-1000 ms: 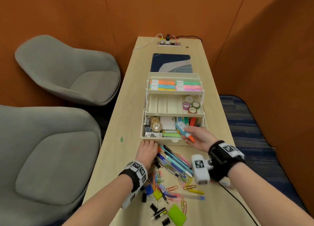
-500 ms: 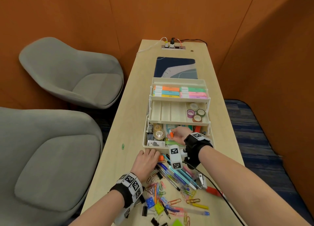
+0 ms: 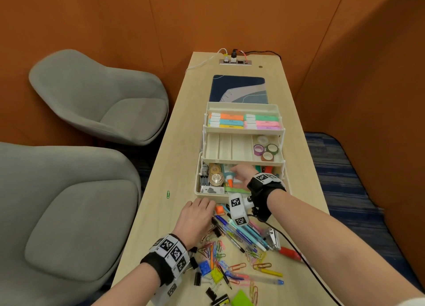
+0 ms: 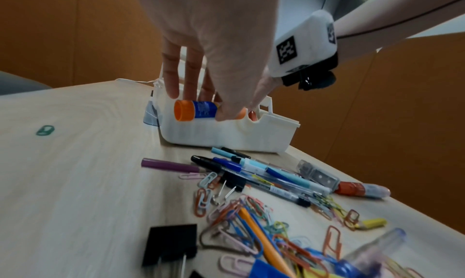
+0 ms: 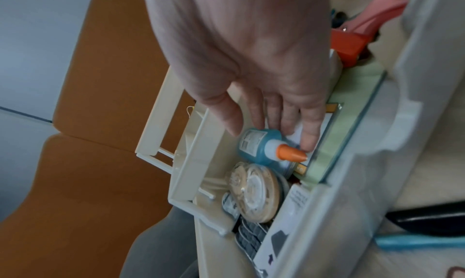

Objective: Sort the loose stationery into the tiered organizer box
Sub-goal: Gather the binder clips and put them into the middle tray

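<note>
The right hand (image 5: 251, 67) has gone from carrying the glue bottle (image 5: 261, 147) above the box front to reaching deep into the bottom tier, and the left hand (image 4: 216, 49) has closed on something by the front wall.

Nearest me, the loose pile lies behind both wrists: paper clips (image 3: 216, 252), binder clips (image 3: 197, 278), a row of pens (image 3: 241, 232). Just ahead of the pile, the left hand pinches a glue stick (image 4: 196, 111) between thumb and fingertips, holding it level against the box (image 3: 216, 198) wall, probably so it is ready to follow into the same tier.

Beyond it, the right hand's fingers are nearly straight, laid loosely on the glue bottle's far end; I judge they are letting it go, not gripping. The bottle lies on its side under those fingertips, nozzle towards the wrist, on a flat packet, with round tape rolls (image 5: 254, 190) just to the thumb side. It seems laid flat because the middle tray overhangs closely.

Past the fingers, the middle tray holds washi tapes (image 3: 266, 149); the top tray (image 3: 241, 107) holds coloured highlighters.

All this sits on a narrow pale wood table (image 3: 161, 167) with a mat (image 3: 239, 89) and a socket strip (image 3: 234, 62) at its far end, grey chairs (image 3: 99, 96) off the left hand, orange walls round about
</note>
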Demonstrator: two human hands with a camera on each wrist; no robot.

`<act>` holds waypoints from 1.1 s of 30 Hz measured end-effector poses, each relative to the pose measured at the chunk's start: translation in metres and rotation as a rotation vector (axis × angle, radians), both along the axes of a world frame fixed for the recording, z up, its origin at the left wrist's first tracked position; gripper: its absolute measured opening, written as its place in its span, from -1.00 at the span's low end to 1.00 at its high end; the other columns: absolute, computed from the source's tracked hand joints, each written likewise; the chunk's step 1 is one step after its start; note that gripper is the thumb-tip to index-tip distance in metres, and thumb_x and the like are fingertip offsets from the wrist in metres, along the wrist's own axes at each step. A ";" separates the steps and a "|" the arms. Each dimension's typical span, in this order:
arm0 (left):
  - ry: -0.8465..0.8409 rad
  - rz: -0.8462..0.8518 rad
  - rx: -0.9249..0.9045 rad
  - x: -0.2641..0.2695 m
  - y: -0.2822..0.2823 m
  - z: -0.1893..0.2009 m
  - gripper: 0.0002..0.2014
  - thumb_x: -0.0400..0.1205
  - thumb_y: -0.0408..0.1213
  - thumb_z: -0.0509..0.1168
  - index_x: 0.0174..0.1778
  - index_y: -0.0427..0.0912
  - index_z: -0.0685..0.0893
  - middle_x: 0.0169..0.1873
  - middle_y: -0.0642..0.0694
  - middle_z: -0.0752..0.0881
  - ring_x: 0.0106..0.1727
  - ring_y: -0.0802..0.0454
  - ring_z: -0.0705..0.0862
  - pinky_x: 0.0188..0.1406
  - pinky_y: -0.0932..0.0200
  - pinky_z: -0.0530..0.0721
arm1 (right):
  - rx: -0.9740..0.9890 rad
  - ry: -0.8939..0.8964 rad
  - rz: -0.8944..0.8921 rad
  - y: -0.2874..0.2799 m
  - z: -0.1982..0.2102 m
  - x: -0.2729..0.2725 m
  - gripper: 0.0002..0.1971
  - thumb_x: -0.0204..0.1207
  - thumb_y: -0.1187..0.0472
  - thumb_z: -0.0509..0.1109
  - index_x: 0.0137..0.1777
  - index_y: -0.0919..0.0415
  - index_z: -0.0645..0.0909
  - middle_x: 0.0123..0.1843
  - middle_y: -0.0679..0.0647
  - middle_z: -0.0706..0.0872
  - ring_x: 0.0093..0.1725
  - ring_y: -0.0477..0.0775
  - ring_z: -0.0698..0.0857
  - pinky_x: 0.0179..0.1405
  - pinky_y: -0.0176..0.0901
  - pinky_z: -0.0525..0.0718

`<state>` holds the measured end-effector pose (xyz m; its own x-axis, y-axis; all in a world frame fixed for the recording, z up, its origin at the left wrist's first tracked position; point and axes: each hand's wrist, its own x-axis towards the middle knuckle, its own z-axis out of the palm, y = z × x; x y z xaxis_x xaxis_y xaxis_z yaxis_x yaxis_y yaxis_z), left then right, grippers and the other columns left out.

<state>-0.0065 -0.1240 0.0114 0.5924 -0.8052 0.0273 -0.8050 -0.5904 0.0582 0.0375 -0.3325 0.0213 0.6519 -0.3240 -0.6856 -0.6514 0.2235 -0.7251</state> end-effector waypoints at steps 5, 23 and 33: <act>0.118 0.072 -0.130 0.005 -0.009 0.021 -0.75 0.55 -0.31 0.36 0.05 -0.01 0.46 -0.07 0.04 0.53 -0.29 0.13 0.45 -0.31 0.28 0.36 | -0.002 -0.014 -0.010 -0.010 0.009 -0.015 -0.85 0.54 0.29 0.26 -0.21 0.04 0.41 0.01 0.11 0.49 0.16 0.15 0.46 0.32 0.16 0.59; 0.312 -0.022 0.391 0.061 -0.145 0.024 -0.74 0.59 -0.08 0.36 0.06 -0.17 0.67 -0.10 -0.08 0.68 0.00 -0.07 0.67 0.12 0.01 0.65 | -0.050 -0.294 -0.281 -0.030 0.060 -0.210 -0.74 0.67 0.23 0.20 0.26 0.12 0.64 0.19 0.17 0.70 0.19 0.19 0.70 0.16 0.11 0.68; 0.500 -0.103 0.423 0.065 -0.150 0.011 -0.80 0.55 -0.33 0.41 0.07 -0.22 0.80 0.10 -0.17 0.75 0.06 -0.11 0.71 0.07 0.14 0.65 | -0.014 -0.225 -0.321 -0.029 0.043 -0.234 -0.75 0.66 0.22 0.21 0.23 0.12 0.65 0.14 0.21 0.72 0.15 0.20 0.72 0.13 0.11 0.69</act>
